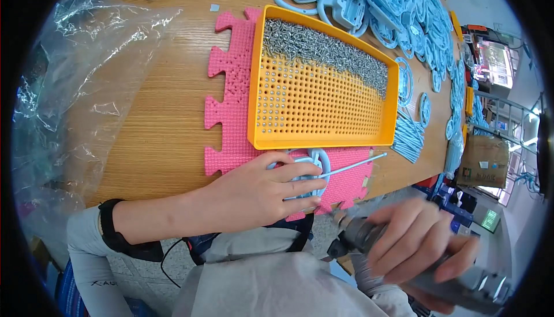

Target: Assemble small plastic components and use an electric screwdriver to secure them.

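Note:
My left hand point(259, 190) reaches across the near part of a pink foam mat point(228, 115). Its fingers lie over a light blue plastic piece with a rounded frame point(324, 158) and hold it against the mat; much of the piece is hidden beneath them. A thin light blue stick point(360, 164) points from the piece to the right. At the lower right, my right hand point(412, 239) is wrapped round a dark grey power screwdriver point(360, 234). The tool's tip points toward the blue piece, apart from it, just off the mat's near edge.
Beyond my left hand, a yellow perforated tray point(329, 106) holds many small silver screws point(323, 46). Light blue plastic parts point(398, 5) are heaped at the far right, with blue sticks point(408, 137) beside the tray. A clear plastic bag point(98, 80) covers the table's left side.

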The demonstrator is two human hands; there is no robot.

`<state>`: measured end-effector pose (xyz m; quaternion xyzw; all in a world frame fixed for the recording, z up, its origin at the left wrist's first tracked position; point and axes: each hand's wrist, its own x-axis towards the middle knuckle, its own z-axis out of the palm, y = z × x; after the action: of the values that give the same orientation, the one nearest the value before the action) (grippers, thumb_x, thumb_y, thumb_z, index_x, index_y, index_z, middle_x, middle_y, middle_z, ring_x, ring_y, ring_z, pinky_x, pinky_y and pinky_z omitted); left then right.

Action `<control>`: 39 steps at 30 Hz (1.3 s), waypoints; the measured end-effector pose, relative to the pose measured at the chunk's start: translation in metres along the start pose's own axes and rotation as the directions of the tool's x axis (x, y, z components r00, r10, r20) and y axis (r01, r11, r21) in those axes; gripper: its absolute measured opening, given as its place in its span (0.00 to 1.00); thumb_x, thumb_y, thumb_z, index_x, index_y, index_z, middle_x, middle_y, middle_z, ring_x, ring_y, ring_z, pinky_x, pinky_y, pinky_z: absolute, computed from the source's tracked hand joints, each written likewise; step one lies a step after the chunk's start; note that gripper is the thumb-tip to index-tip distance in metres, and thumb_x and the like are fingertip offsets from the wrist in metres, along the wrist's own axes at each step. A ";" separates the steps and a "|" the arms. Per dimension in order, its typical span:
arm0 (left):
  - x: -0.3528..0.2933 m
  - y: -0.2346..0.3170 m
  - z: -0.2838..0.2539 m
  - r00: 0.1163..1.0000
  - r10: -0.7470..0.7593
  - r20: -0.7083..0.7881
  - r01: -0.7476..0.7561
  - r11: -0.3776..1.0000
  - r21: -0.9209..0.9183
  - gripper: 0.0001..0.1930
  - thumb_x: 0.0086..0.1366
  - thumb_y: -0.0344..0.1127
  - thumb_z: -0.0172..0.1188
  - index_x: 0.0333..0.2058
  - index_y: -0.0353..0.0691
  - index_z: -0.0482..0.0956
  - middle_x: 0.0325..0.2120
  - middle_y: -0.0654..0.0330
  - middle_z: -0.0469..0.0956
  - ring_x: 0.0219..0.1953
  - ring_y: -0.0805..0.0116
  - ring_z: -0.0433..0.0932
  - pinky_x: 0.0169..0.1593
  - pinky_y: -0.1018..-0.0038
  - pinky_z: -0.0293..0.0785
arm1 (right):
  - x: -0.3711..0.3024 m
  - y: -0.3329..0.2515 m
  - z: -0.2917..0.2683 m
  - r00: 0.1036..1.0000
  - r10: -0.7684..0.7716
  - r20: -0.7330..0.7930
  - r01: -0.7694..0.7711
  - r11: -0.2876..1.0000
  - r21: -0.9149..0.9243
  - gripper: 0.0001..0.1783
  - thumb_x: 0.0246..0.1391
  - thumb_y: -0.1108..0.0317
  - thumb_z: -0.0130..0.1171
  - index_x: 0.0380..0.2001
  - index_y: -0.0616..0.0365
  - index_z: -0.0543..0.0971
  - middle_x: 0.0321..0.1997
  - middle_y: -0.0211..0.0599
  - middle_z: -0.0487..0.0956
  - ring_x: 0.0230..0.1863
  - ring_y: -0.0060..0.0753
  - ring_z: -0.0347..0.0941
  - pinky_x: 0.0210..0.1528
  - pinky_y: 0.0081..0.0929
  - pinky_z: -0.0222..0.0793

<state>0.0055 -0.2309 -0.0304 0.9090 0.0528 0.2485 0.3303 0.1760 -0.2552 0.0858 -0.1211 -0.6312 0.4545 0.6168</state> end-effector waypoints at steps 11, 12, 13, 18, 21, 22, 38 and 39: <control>-0.001 0.000 -0.009 1.000 0.025 -0.018 -0.024 0.999 0.036 0.15 0.55 0.35 0.54 0.43 0.43 0.77 0.49 0.63 0.72 0.59 0.71 0.61 0.56 0.72 0.60 | 0.021 0.067 -0.012 0.999 0.030 -0.035 -0.038 0.959 -0.281 0.44 0.45 0.26 0.50 0.46 0.58 0.61 0.20 0.34 0.72 0.13 0.28 0.66 0.18 0.24 0.64; -0.001 0.000 -0.008 1.000 0.026 -0.015 -0.025 0.999 0.042 0.15 0.55 0.35 0.54 0.43 0.43 0.77 0.49 0.64 0.72 0.58 0.70 0.61 0.56 0.72 0.60 | 0.020 0.070 -0.011 0.997 0.012 -0.079 -0.031 0.969 -0.246 0.45 0.45 0.26 0.49 0.45 0.59 0.61 0.20 0.35 0.72 0.14 0.29 0.67 0.19 0.24 0.65; -0.001 0.000 -0.008 1.000 0.023 -0.017 -0.023 0.999 0.041 0.15 0.55 0.35 0.54 0.43 0.43 0.77 0.49 0.64 0.72 0.58 0.70 0.61 0.56 0.72 0.60 | 0.019 0.071 -0.012 0.997 0.015 -0.078 -0.034 0.969 -0.244 0.45 0.45 0.26 0.49 0.45 0.59 0.61 0.20 0.35 0.72 0.14 0.29 0.67 0.19 0.24 0.65; -0.002 0.000 -0.008 1.000 0.010 -0.007 -0.010 1.000 0.030 0.16 0.55 0.36 0.54 0.43 0.43 0.77 0.48 0.64 0.72 0.57 0.70 0.61 0.56 0.71 0.60 | 0.013 0.073 -0.016 0.997 0.053 -0.050 -0.064 0.967 -0.245 0.45 0.45 0.26 0.50 0.45 0.59 0.61 0.21 0.37 0.73 0.14 0.31 0.68 0.20 0.26 0.66; -0.002 -0.001 -0.009 1.000 0.026 -0.002 -0.026 0.999 0.037 0.16 0.55 0.36 0.53 0.43 0.43 0.77 0.48 0.65 0.72 0.57 0.69 0.61 0.56 0.71 0.60 | 0.012 0.077 -0.011 0.996 -0.007 -0.086 -0.015 0.968 -0.251 0.45 0.44 0.27 0.52 0.45 0.60 0.61 0.22 0.39 0.74 0.15 0.31 0.69 0.20 0.26 0.67; -0.001 0.000 -0.009 1.000 0.029 -0.002 -0.029 0.999 0.037 0.16 0.55 0.36 0.53 0.43 0.43 0.77 0.48 0.65 0.72 0.57 0.69 0.61 0.56 0.71 0.60 | 0.012 0.076 -0.010 0.996 -0.008 -0.085 -0.014 0.967 -0.254 0.45 0.44 0.27 0.52 0.45 0.60 0.61 0.22 0.39 0.74 0.15 0.31 0.69 0.20 0.26 0.67; 0.006 0.009 -0.012 0.999 -0.025 0.029 0.023 0.998 0.061 0.22 0.53 0.41 0.55 0.46 0.37 0.73 0.51 0.59 0.70 0.58 0.65 0.61 0.57 0.67 0.61 | 0.019 0.057 -0.010 0.994 -0.015 -0.108 -0.013 0.966 -0.257 0.46 0.44 0.27 0.52 0.47 0.61 0.62 0.20 0.36 0.73 0.14 0.29 0.66 0.18 0.24 0.63; 0.007 0.009 -0.013 0.997 -0.058 0.046 0.054 0.995 0.089 0.25 0.53 0.43 0.57 0.48 0.35 0.72 0.53 0.57 0.68 0.58 0.64 0.61 0.57 0.67 0.60 | 0.024 0.047 -0.010 0.996 -0.007 -0.086 -0.016 0.963 -0.268 0.45 0.46 0.28 0.52 0.46 0.61 0.62 0.20 0.34 0.72 0.13 0.27 0.65 0.17 0.23 0.62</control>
<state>0.0052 -0.2291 -0.0131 0.9266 0.0811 0.2143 0.2982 0.1606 -0.2073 0.0661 -0.2244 -0.6595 0.3606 0.6203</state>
